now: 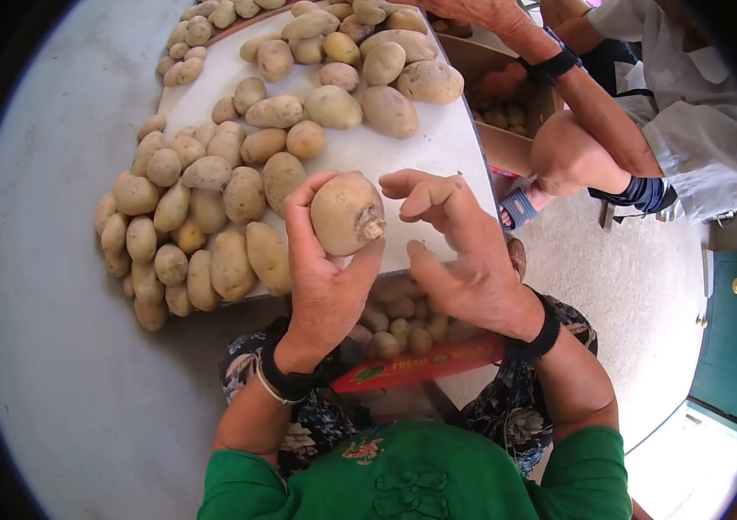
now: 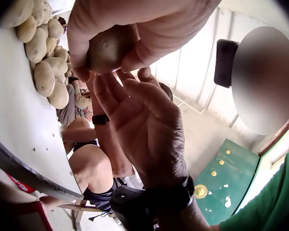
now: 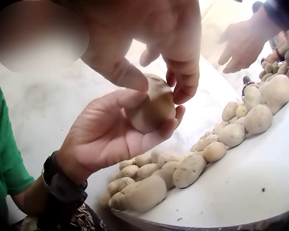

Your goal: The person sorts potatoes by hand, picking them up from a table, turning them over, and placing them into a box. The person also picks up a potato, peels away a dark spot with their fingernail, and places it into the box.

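Gripped potato (image 1: 347,212) in left hand (image 1: 325,286), fingers and thumb curled round its sides, just over the near edge of the white table (image 1: 438,147). Had right hand (image 1: 464,260) loose beside the sprouty end (image 1: 373,227), holding nothing. Probably firm, hefty, dry-skinned; best cupped round the middle. Could read "FRESH" on red box (image 1: 420,364) below.

"FRESH" on red box (image 1: 425,362), rest unreadable

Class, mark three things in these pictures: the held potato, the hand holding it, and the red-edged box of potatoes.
held potato (image 1: 344,212), head view, middle of its skin.
left hand (image 1: 323,282), head view, middle of the hand.
red-edged box (image 1: 425,364), head view, its red rim.
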`<state>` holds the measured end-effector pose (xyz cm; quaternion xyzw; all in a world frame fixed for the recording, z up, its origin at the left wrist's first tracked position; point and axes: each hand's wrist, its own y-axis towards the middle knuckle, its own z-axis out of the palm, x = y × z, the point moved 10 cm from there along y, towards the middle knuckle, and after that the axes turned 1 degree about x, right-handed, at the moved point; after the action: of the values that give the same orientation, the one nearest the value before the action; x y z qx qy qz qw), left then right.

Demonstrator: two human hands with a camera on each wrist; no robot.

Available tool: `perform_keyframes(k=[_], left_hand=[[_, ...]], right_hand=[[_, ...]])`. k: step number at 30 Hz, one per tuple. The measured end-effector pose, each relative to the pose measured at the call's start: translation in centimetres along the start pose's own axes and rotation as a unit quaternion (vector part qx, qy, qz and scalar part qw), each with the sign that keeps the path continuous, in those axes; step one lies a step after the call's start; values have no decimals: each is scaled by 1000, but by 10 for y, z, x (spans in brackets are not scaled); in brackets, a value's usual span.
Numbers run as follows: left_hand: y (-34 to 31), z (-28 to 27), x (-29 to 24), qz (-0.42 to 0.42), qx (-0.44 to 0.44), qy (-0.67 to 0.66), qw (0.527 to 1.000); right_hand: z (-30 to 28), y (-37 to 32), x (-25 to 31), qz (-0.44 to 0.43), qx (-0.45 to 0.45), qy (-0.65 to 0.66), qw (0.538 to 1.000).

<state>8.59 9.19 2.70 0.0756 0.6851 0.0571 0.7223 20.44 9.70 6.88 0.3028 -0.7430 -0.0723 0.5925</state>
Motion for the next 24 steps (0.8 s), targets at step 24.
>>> perform_keyframes(k=[24], left_hand=[[1, 4, -2, 1, 10, 66, 998]], right_hand=[[34, -28, -54, 341, 37, 389, 855]])
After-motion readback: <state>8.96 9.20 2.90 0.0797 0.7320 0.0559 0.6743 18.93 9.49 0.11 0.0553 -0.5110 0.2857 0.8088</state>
